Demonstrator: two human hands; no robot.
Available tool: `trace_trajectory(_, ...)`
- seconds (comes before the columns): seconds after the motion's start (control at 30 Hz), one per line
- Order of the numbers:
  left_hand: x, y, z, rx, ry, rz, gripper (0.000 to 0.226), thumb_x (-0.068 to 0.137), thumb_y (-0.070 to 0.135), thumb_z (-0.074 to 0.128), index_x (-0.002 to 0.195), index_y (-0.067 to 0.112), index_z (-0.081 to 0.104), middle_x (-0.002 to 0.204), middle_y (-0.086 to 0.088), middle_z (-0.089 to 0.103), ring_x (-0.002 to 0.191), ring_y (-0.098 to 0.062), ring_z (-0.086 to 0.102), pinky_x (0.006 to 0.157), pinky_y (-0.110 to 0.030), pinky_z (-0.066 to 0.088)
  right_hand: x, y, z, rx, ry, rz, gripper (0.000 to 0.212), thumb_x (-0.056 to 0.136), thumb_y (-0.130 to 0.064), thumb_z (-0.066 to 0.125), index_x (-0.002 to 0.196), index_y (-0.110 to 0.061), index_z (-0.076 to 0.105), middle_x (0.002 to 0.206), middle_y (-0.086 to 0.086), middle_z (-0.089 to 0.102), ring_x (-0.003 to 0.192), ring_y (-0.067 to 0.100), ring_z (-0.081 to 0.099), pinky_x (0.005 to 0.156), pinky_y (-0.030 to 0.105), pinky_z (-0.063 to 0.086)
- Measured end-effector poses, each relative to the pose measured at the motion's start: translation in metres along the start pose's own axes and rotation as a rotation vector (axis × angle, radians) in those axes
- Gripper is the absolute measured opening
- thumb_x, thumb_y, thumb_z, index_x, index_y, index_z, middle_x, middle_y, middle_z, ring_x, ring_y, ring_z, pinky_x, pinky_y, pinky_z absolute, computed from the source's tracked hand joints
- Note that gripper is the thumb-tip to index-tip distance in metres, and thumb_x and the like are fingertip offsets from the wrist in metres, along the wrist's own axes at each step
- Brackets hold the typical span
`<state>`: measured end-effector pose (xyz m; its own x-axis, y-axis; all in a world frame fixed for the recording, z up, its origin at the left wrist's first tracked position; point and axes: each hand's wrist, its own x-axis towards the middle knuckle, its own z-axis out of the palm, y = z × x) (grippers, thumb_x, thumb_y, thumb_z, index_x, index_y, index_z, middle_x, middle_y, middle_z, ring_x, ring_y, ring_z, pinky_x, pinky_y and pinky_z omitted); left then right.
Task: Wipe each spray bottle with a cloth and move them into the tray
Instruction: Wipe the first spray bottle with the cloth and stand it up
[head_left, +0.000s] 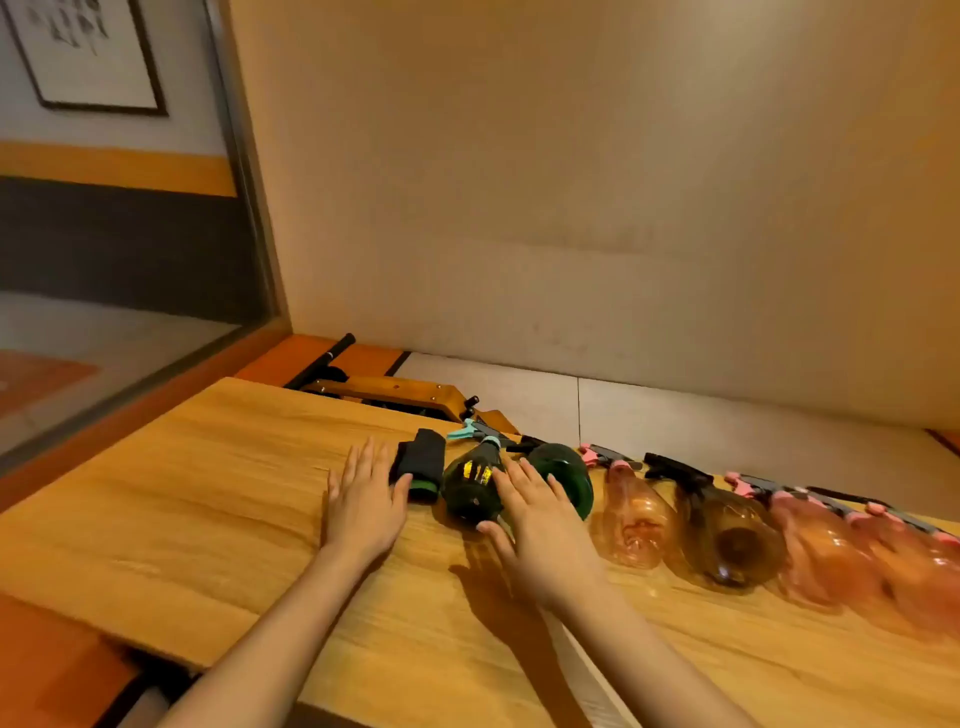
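We see a dark green spray bottle (475, 486) lying on its side near the far edge of the wooden table (182, 499), its teal trigger pointing away. Our right hand (540, 519) rests over it, fingers spread and loosely straight, thumb at its base. Just left lies a rolled dark cloth (421, 465); our left hand (363, 499) is flat, fingers extended, thumb touching the cloth. To the right, a second green bottle (566, 480), pink bottles (631, 514) and an amber bottle (727, 540) lie in a row.

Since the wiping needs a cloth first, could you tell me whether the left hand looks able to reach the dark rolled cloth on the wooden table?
Probably yes. The left hand lies flat and open right beside the dark rolled cloth, its fingertips at the cloth's edge, with nothing between them.
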<state>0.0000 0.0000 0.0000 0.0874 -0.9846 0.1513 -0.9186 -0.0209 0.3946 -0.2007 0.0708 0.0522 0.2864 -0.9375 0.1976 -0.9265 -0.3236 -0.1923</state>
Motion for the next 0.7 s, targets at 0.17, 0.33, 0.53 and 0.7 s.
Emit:
trace_trajectory(0.17, 0.026, -0.013, 0.016, 0.107, -0.24, 0.173, 0.061, 0.101, 0.046, 0.034, 0.154, 0.026, 0.012, 0.162, 0.003, 0.003, 0.149, -0.018, -0.003, 0.119, -0.043, 0.004, 0.003, -0.005, 0.022, -0.035, -0.037, -0.018, 0.062, 0.098, -0.048, 0.029, 0.149, -0.023, 0.003, 0.156, -0.006, -0.003, 0.132, 0.003, -0.019, 0.108, 0.026, -0.014)
trace_trajectory(0.33, 0.029, -0.016, 0.028, 0.016, -0.217, 0.204, 0.071, 0.094, 0.049, 0.05, 0.153, 0.029, 0.016, 0.161, 0.007, 0.007, 0.149, -0.015, 0.002, 0.12, -0.04, 0.01, 0.001, 0.0, 0.024, -0.052, -0.031, 0.01, 0.062, 0.098, -0.049, 0.027, 0.149, -0.024, 0.002, 0.156, -0.006, -0.005, 0.129, 0.0, -0.021, 0.108, 0.024, -0.014)
trace_trajectory(0.53, 0.03, -0.014, 0.026, -0.123, -0.148, 0.226, 0.044, 0.098, 0.018, 0.049, 0.141, 0.026, 0.045, 0.153, 0.008, 0.034, 0.146, -0.012, 0.019, 0.115, -0.03, 0.023, -0.003, -0.004, 0.023, -0.003, -0.015, 0.022, 0.06, 0.098, -0.049, 0.027, 0.149, -0.026, 0.004, 0.154, -0.011, -0.005, 0.129, -0.001, -0.02, 0.107, 0.021, -0.014)
trace_trajectory(0.7, -0.001, -0.024, 0.012, -0.184, -0.134, 0.222, 0.043, 0.097, 0.006, 0.044, 0.135, 0.022, 0.053, 0.149, 0.008, 0.041, 0.143, -0.009, 0.026, 0.11, -0.023, 0.026, -0.016, -0.009, 0.026, -0.006, 0.003, -0.02, 0.073, 0.083, -0.064, 0.004, 0.148, -0.029, 0.004, 0.15, -0.016, -0.006, 0.131, -0.004, -0.017, 0.099, 0.012, -0.021)
